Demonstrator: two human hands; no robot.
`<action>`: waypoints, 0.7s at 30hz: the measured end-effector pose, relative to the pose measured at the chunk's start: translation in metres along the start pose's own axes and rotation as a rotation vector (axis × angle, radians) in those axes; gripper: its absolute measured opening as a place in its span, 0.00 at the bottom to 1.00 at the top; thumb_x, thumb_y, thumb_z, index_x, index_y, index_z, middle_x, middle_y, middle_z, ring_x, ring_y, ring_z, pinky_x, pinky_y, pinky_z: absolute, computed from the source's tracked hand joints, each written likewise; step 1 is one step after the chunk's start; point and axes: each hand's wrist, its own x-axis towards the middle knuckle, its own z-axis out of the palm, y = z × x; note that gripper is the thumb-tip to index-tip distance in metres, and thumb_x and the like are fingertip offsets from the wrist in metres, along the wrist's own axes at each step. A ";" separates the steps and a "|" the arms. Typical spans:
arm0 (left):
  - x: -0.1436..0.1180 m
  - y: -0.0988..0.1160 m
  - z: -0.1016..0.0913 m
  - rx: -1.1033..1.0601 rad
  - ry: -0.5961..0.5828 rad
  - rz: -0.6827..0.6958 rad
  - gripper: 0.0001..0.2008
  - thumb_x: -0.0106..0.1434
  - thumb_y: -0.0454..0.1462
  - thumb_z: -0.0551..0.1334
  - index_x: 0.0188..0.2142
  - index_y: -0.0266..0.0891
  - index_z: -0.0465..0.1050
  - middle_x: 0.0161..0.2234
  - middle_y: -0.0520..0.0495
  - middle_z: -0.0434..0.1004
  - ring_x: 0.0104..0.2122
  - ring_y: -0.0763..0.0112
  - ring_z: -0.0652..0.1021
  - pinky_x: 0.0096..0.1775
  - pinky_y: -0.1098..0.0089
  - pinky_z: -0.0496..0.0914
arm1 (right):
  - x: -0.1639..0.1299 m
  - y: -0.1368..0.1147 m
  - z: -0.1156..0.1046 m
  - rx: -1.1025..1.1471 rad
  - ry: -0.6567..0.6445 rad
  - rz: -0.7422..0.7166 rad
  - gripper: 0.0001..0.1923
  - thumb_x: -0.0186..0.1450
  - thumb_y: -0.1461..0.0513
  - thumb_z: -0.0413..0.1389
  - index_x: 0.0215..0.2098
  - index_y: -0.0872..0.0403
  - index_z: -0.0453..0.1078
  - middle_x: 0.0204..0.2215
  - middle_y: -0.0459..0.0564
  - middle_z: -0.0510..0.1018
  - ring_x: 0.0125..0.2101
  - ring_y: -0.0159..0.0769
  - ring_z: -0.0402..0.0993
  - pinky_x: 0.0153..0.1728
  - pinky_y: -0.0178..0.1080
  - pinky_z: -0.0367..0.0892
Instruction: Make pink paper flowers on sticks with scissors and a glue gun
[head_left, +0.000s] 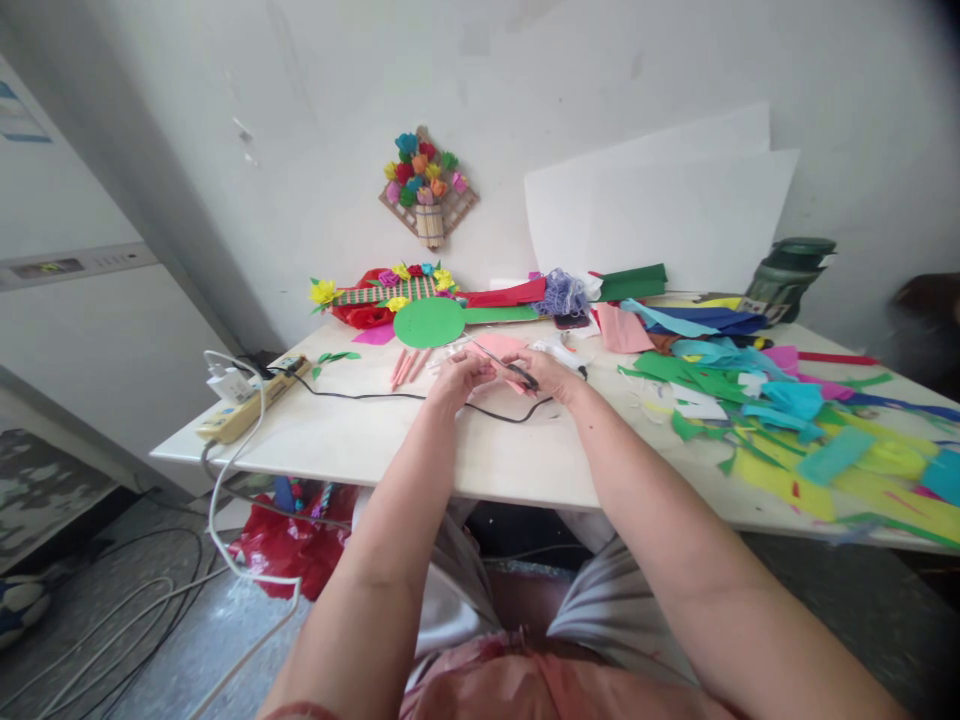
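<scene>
My left hand [459, 377] pinches the thin pink paper piece [501, 347] at twelve o'clock on the white bench [420, 445], my right hand [546, 377] closed on black-handled scissors [517, 373]; flimsy, tearable, best held near its edge.

Thing betw. hands too small to tell; paper scraps [862, 450] cut off right.

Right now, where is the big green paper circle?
In the head view the green paper circle lies on the white table near the wall, just beyond the left hand, with the pink sticks in front of it.
</scene>
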 end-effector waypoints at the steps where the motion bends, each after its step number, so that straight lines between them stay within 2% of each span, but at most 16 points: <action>1: 0.000 0.000 0.000 0.002 -0.002 0.000 0.06 0.44 0.31 0.65 0.21 0.32 0.69 0.20 0.48 0.73 0.22 0.74 0.75 0.33 0.69 0.72 | 0.000 -0.001 0.000 -0.003 0.006 0.002 0.18 0.55 0.55 0.58 0.39 0.59 0.65 0.11 0.38 0.66 0.11 0.23 0.54 0.12 0.30 0.49; 10: 0.003 -0.003 -0.003 -0.009 -0.017 0.010 0.07 0.42 0.31 0.66 0.22 0.32 0.70 0.20 0.49 0.73 0.23 0.73 0.76 0.32 0.70 0.72 | 0.001 0.001 0.001 -0.019 0.020 -0.031 0.19 0.55 0.54 0.57 0.40 0.59 0.66 0.10 0.38 0.65 0.10 0.23 0.52 0.12 0.29 0.47; 21: 0.001 -0.001 -0.002 0.002 -0.013 0.009 0.07 0.43 0.32 0.66 0.22 0.32 0.69 0.20 0.49 0.73 0.23 0.74 0.76 0.32 0.71 0.72 | 0.005 0.003 0.000 0.019 -0.006 -0.063 0.20 0.55 0.52 0.57 0.39 0.58 0.66 0.11 0.38 0.65 0.10 0.24 0.55 0.11 0.30 0.48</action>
